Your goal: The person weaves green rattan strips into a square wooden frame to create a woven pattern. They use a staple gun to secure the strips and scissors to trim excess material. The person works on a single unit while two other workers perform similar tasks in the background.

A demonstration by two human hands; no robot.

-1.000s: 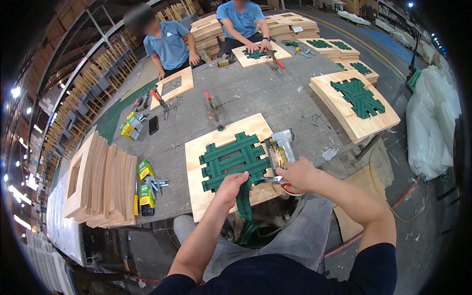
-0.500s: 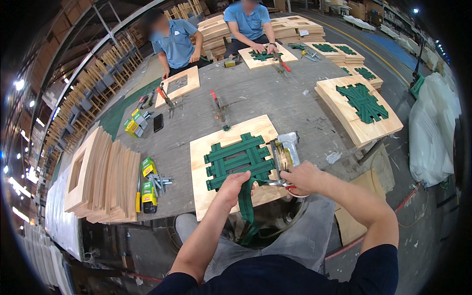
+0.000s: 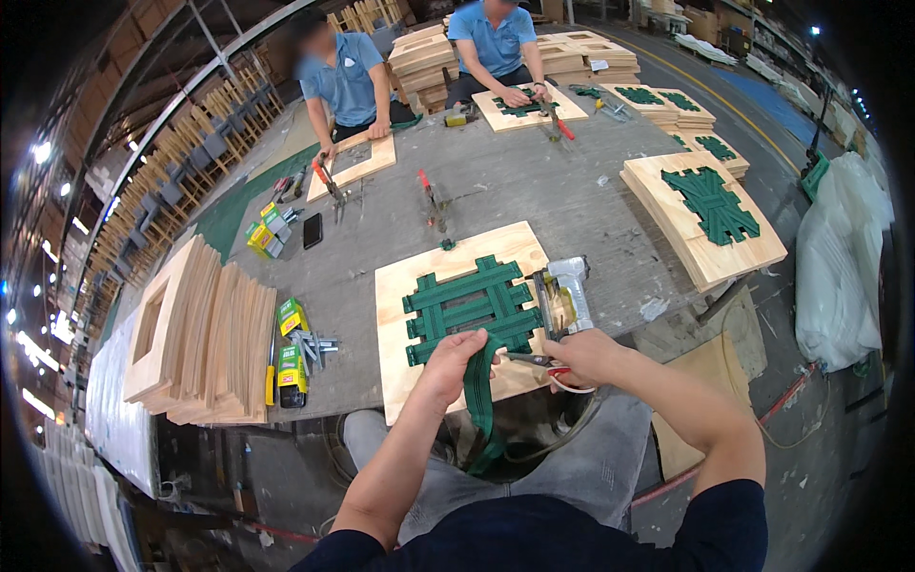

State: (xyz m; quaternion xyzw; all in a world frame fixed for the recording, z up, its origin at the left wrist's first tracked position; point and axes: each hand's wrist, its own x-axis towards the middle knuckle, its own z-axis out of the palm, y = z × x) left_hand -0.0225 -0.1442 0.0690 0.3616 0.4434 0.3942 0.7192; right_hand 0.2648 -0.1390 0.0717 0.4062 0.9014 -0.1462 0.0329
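Note:
My left hand (image 3: 454, 366) pinches a green webbing strap (image 3: 480, 398), whose tail hangs over the table's front edge. Scissors (image 3: 531, 360) with red and white handles are in my right hand (image 3: 593, 357); their blades point left, at the strap near my left fingertips. I cannot tell whether the strap is cut through. Behind both hands lies a square wooden panel (image 3: 396, 286), with crossed green webbing strips (image 3: 465, 311) over its opening. A staple gun (image 3: 570, 286) rests along the panel's right side, just beyond my right hand.
Stacked wooden frames (image 3: 181, 334) stand at left, beside staple boxes (image 3: 292, 377) and loose staples. A phone (image 3: 313, 231) and red-handled pliers (image 3: 428, 195) lie farther back. At right is a pile of webbed panels (image 3: 691, 257). Two people in blue shirts work across the table (image 3: 534, 205).
The scissors have drawn slightly to the right and their blades look closer together. My left hand stays on the strap. The person at far left has reached for the red-handled tool.

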